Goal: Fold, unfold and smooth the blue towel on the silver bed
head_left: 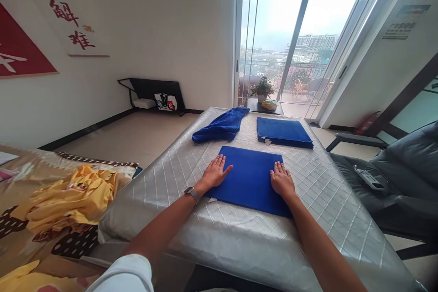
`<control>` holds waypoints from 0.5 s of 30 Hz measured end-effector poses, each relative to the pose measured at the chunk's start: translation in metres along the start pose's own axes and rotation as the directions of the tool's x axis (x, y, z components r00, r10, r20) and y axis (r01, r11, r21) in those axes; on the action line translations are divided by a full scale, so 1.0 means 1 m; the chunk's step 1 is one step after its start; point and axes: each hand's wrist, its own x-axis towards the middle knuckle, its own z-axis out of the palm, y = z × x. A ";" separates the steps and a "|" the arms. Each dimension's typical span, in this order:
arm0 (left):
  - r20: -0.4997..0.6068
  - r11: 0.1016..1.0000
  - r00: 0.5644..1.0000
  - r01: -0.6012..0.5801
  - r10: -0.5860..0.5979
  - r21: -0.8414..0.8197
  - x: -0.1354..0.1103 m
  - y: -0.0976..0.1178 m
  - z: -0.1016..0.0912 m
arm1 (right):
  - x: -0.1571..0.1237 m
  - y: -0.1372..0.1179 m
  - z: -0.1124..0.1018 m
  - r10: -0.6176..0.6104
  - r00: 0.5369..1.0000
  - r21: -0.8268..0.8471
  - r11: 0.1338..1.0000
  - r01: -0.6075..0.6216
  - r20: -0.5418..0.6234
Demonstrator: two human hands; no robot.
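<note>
Fingers (220,163) spread flat on blue towel (250,181), long axis left-to-right.

Bright daylight from the balcony doors (290,41); wide-angle edges bend.

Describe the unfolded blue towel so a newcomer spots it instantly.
Start at the silver quilted table before the balcony doors. At its far left lies the unfolded towel, a rumpled heap. The folded towel beside it and the flat towel under the left hand and right hand are neat rectangles.

You face a glass door (273,32) full of daylight; white wall (164,32) left; beige floor (147,132); grey armchair (410,159) right.
</note>
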 end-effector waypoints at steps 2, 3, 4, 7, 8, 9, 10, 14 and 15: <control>-0.007 1.000 1.000 0.009 -0.009 -0.015 -0.003 -0.005 0.002 | 0.000 0.000 0.001 0.002 1.000 0.001 1.000 -0.002 -0.012; -0.010 1.000 1.000 0.010 -0.010 -0.024 -0.003 -0.005 0.002 | -0.001 -0.001 0.000 0.001 1.000 0.001 1.000 -0.001 -0.025; -0.013 0.999 1.000 0.008 -0.009 -0.033 -0.003 -0.004 0.003 | -0.001 -0.001 0.000 -0.002 0.999 -0.002 1.000 0.001 -0.045; -0.022 0.999 1.000 0.002 -0.003 -0.053 -0.001 -0.002 0.004 | -0.007 -0.004 -0.004 -0.034 0.992 -0.041 0.999 0.029 -0.123; -0.024 0.999 1.000 0.001 -0.003 -0.055 -0.001 -0.001 0.004 | -0.009 -0.004 -0.005 -0.053 0.988 -0.062 0.997 0.045 -0.142; -0.026 0.999 1.000 0.001 -0.003 -0.053 -0.001 -0.001 0.004 | -0.013 -0.005 -0.006 -0.072 0.986 -0.079 0.995 0.060 -0.151; -0.027 0.999 1.000 0.001 -0.003 -0.051 -0.001 -0.001 0.004 | -0.017 -0.005 -0.007 -0.084 0.986 -0.090 0.993 0.071 -0.146; -0.019 0.999 1.000 -0.003 0.002 -0.036 -0.002 -0.002 0.003 | -0.035 -0.003 -0.003 -0.058 0.997 -0.065 0.996 0.055 -0.047; -0.013 1.000 1.000 -0.004 0.003 -0.031 -0.002 -0.002 0.002 | -0.039 -0.002 -0.002 -0.049 0.999 -0.055 0.997 0.047 -0.024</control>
